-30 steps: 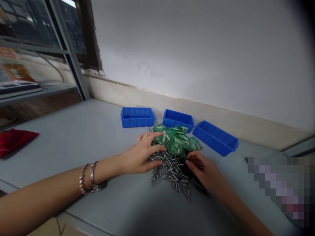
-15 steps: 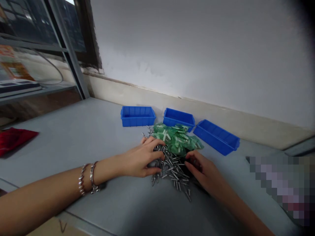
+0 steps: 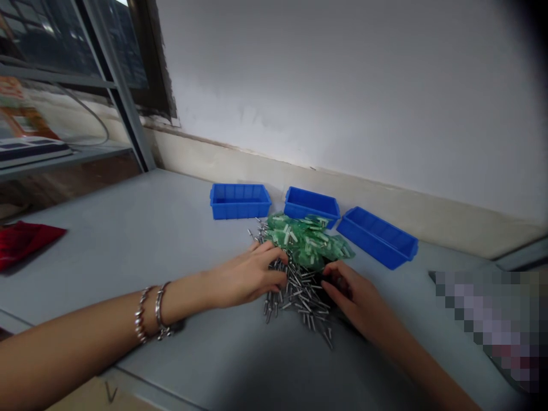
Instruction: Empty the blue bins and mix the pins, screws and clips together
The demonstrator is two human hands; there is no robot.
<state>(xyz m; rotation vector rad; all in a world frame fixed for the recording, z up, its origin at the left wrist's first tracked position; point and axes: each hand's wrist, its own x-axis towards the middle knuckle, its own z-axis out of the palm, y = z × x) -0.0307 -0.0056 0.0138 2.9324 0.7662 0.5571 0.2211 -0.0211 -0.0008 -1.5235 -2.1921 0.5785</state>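
Note:
A heap of small silver screws [image 3: 299, 294] lies on the grey table [image 3: 141, 245], with a pile of green plastic bags holding white pieces [image 3: 310, 240] just behind it. My left hand [image 3: 246, 274] rests on the left side of the screw heap, its fingers curled and closed round some of the screws. My right hand [image 3: 353, 297] sits at the heap's right edge, fingers bent down into a dark patch among the parts; what they hold is hidden.
Three blue plastic bins stand in a row behind the piles: the left bin [image 3: 238, 200], the middle bin [image 3: 311, 205], the right bin [image 3: 377, 237]. A red cloth [image 3: 23, 240] lies at the far left. Metal shelving [image 3: 60, 154] and a wall border the table.
My left hand slid back from the green bags onto the screws and its fingers closed from spread to curled. My right hand barely moved.

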